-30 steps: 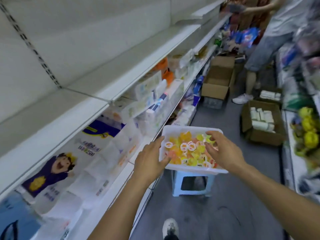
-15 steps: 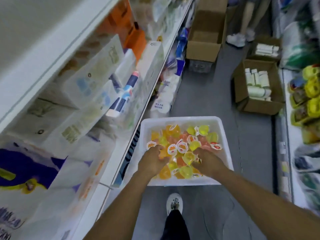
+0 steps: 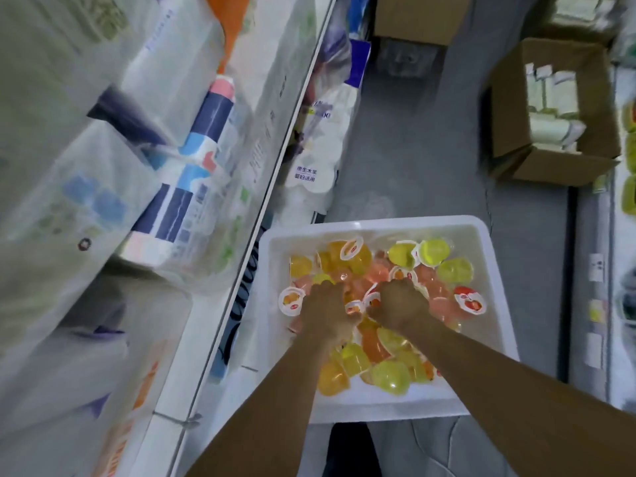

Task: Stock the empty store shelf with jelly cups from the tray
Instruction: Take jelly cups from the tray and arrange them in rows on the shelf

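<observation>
Head view. My left hand (image 3: pixel 327 313) and my right hand (image 3: pixel 401 306) are both down in the white tray (image 3: pixel 495 287), side by side near its middle, knuckles up. The fingers of each hand curl downward into the pile of jelly cups (image 3: pixel 389 375); the fingertips are buried among the cups, so I cannot tell exactly which cups each hand grips. The two hands are just beside each other, with a lidded cup between them.

The jelly cups fill most of the tray in a loose heap: yellow and orange ones at the far left, green ones at the far right and near edge, pink ones around the middle. Several lie lid-up, showing round printed lids.

The tray sits in the aisle, just right of the shelf edge (image 3: pixel 261 187). The shelves on the left hold packaged goods in clear wrap, blurred. A white pack with printed text (image 3: pixel 311 166) stands on the floor beyond the tray. An open cardboard box (image 3: pixel 550 108) with white items inside sits on the grey floor (image 3: pixel 413 149) at the far right.
</observation>
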The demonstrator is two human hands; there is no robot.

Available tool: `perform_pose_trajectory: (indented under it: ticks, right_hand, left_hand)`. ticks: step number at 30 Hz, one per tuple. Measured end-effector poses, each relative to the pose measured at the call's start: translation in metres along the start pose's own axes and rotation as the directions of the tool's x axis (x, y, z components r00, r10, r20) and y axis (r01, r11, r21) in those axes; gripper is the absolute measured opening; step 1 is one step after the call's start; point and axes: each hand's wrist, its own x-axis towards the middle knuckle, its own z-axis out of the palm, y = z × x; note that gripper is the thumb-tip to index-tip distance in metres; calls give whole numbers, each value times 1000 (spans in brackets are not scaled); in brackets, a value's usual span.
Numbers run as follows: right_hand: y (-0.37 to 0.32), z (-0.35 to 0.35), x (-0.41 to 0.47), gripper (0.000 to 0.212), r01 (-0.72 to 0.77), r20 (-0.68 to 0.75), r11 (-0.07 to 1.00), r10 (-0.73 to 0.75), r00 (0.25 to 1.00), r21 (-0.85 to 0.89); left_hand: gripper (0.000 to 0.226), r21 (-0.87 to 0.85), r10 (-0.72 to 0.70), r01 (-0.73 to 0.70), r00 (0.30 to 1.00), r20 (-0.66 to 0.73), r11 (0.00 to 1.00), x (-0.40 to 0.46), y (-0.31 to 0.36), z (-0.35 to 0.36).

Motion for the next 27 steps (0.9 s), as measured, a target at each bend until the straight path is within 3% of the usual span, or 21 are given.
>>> perform_pose_trajectory:
  ticks: [4,7,13,15,17,19,21,24,27]
  right_hand:
    - [-5,11,-3,43,-37,-43,995,34,999,-95]
    - [-1,11,-10,54,-16,-53,991,9,999,-136]
    - [2,13,-29,61,87,-104,978,-109,989,-191]
    - [3,12,-41,58,90,-147,983,-114,983,-162]
    - [8,11,-58,51,95,-234,995,-86,968,25]
    - [12,7,-80,44,147,-277,940,-59,959,308]
    - [11,-1,-106,34,193,-231,780,-64,971,596]
    - [2,-16,-158,22,109,-73,454,-96,993,884]
    - [-10,-25,-212,21,17,55,473,-136,989,881]
  left_hand:
    - [44,113,97,-93,995,-37,989,-3,8,5]
    - [31,77,108,-105,993,-41,992,-8,12,2]
    - [32,119,142,-136,989,-43,983,-26,15,-1]
    - [34,69,143,-139,988,-63,988,-39,14,0]
    - [33,-151,75,-93,990,-122,984,-55,9,4]
    - [29,-516,-41,-46,987,-155,855,-78,5,3]
    - [26,-782,-137,-18,982,-132,623,-110,7,-4]
    - [28,-933,-221,46,975,-36,357,-165,17,-17]
    - [29,-970,-210,35,977,-16,239,-228,26,-22]
